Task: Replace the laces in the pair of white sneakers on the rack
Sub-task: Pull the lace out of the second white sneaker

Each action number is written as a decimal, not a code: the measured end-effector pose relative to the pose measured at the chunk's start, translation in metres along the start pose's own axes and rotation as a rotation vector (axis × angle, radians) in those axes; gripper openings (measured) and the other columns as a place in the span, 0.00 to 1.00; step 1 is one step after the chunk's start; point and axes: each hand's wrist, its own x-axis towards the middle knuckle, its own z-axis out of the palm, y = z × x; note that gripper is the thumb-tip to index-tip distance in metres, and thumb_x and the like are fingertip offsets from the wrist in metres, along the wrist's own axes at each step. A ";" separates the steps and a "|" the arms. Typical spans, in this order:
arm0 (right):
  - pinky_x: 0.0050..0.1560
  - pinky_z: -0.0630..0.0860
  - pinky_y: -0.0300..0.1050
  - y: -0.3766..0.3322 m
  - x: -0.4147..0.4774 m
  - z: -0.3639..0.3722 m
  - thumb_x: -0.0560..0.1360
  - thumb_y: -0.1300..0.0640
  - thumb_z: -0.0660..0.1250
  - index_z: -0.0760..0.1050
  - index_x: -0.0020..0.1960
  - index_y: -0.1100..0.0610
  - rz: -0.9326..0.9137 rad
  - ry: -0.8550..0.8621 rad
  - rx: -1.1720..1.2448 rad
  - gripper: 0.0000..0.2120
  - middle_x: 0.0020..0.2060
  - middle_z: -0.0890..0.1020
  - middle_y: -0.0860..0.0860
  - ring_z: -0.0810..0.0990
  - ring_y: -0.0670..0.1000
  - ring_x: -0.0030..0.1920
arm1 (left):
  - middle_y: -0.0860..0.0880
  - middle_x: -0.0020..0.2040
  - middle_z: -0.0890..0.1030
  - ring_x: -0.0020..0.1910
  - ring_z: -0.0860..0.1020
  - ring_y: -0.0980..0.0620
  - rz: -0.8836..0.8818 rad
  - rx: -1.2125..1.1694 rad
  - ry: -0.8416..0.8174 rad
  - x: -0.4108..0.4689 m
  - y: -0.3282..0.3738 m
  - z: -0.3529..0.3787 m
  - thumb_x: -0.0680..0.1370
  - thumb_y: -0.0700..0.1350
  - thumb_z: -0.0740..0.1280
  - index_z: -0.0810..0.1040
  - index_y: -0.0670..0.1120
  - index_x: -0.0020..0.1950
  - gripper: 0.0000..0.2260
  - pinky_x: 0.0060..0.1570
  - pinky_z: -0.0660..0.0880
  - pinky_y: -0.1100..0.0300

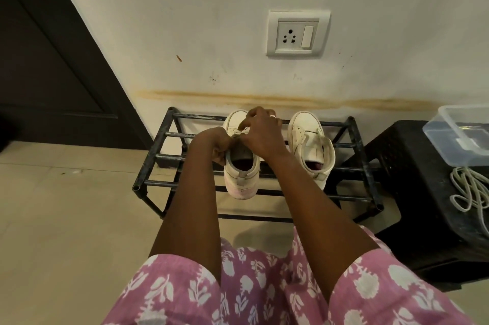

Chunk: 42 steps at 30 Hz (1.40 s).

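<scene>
Two white sneakers stand on a black metal rack (pixel 156 155), toes toward the wall. On the left sneaker (pixel 241 179) both my hands are at work. My left hand (pixel 215 146) grips its collar on the left side, fingers curled round the edge. My right hand (pixel 260 131) lies over the tongue and pinches the lace near the eyelets; most of that lace is hidden under it. The right sneaker (pixel 311 144) stands untouched, its pale lace loose over the tongue. A bundle of white laces (pixel 468 189) lies on a black stool at the right.
The black plastic stool (pixel 412 171) stands right of the rack and also bears a clear plastic box (pixel 460 128). A wall socket (pixel 297 33) is above the rack. A dark door (pixel 53 60) is at the left. Beige floor tiles spread to the left.
</scene>
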 end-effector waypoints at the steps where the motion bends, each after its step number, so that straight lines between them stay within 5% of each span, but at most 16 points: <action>1: 0.62 0.61 0.52 -0.002 -0.001 0.003 0.71 0.52 0.69 0.81 0.55 0.57 -0.018 -0.012 -0.034 0.14 0.60 0.74 0.52 0.66 0.56 0.64 | 0.35 0.50 0.78 0.55 0.79 0.38 -0.006 -0.001 0.002 0.000 -0.001 0.000 0.81 0.41 0.60 0.71 0.34 0.62 0.14 0.53 0.78 0.48; 6: 0.61 0.64 0.53 -0.002 0.000 0.007 0.75 0.55 0.65 0.80 0.56 0.57 -0.111 -0.050 -0.224 0.13 0.60 0.75 0.53 0.67 0.57 0.64 | 0.41 0.39 0.75 0.52 0.78 0.38 -0.007 0.010 -0.009 -0.001 -0.001 0.000 0.81 0.40 0.60 0.72 0.35 0.58 0.11 0.47 0.77 0.50; 9: 0.59 0.68 0.52 -0.001 -0.003 0.007 0.75 0.55 0.65 0.82 0.53 0.57 -0.067 0.011 -0.181 0.11 0.57 0.77 0.52 0.71 0.55 0.61 | 0.41 0.41 0.76 0.47 0.78 0.42 -0.008 0.013 -0.002 0.000 0.001 0.000 0.81 0.42 0.60 0.72 0.35 0.59 0.12 0.48 0.77 0.50; 14: 0.40 0.72 0.43 0.000 0.002 -0.009 0.72 0.63 0.65 0.83 0.42 0.58 0.436 0.299 0.487 0.07 0.48 0.82 0.52 0.80 0.53 0.47 | 0.42 0.37 0.75 0.34 0.76 0.48 -0.006 0.016 0.019 0.004 -0.001 -0.002 0.81 0.45 0.60 0.71 0.36 0.54 0.11 0.44 0.78 0.52; 19: 0.41 0.74 0.46 0.029 0.006 -0.029 0.75 0.64 0.61 0.80 0.45 0.61 0.738 0.473 0.564 0.09 0.50 0.81 0.58 0.80 0.58 0.48 | 0.41 0.34 0.74 0.32 0.76 0.46 0.013 0.041 0.030 0.005 -0.003 -0.005 0.81 0.47 0.61 0.70 0.35 0.49 0.14 0.43 0.78 0.50; 23: 0.44 0.74 0.45 0.037 0.006 -0.030 0.77 0.65 0.57 0.77 0.55 0.64 0.635 0.325 0.305 0.12 0.52 0.79 0.59 0.79 0.58 0.52 | 0.36 0.45 0.78 0.46 0.80 0.38 0.064 0.111 0.068 0.009 -0.003 -0.001 0.79 0.46 0.64 0.73 0.33 0.56 0.16 0.53 0.78 0.43; 28: 0.49 0.72 0.47 0.023 -0.001 -0.019 0.75 0.65 0.60 0.76 0.58 0.61 0.503 0.226 0.179 0.14 0.58 0.74 0.56 0.76 0.58 0.55 | 0.40 0.64 0.75 0.63 0.73 0.42 0.351 0.448 0.340 0.007 0.007 0.006 0.77 0.43 0.65 0.75 0.41 0.66 0.18 0.59 0.70 0.55; 33: 0.44 0.76 0.44 0.011 -0.002 -0.018 0.72 0.66 0.62 0.82 0.48 0.59 0.330 0.091 0.289 0.11 0.47 0.83 0.56 0.81 0.56 0.47 | 0.43 0.52 0.83 0.52 0.79 0.45 0.428 0.474 0.461 0.011 0.010 0.014 0.73 0.40 0.69 0.84 0.43 0.51 0.09 0.53 0.75 0.56; 37: 0.45 0.81 0.53 0.011 -0.005 -0.018 0.69 0.61 0.68 0.82 0.47 0.62 0.245 -0.080 0.318 0.08 0.41 0.83 0.57 0.82 0.57 0.41 | 0.42 0.49 0.83 0.50 0.79 0.44 0.436 0.488 0.519 0.014 0.008 0.017 0.72 0.41 0.70 0.84 0.42 0.50 0.08 0.48 0.74 0.58; 42: 0.36 0.70 0.43 0.015 -0.014 -0.015 0.69 0.53 0.71 0.74 0.47 0.59 0.193 -0.172 0.247 0.12 0.39 0.77 0.52 0.75 0.51 0.40 | 0.39 0.46 0.81 0.47 0.78 0.42 0.359 0.348 0.553 0.016 0.007 0.020 0.72 0.38 0.67 0.83 0.35 0.47 0.09 0.39 0.69 0.58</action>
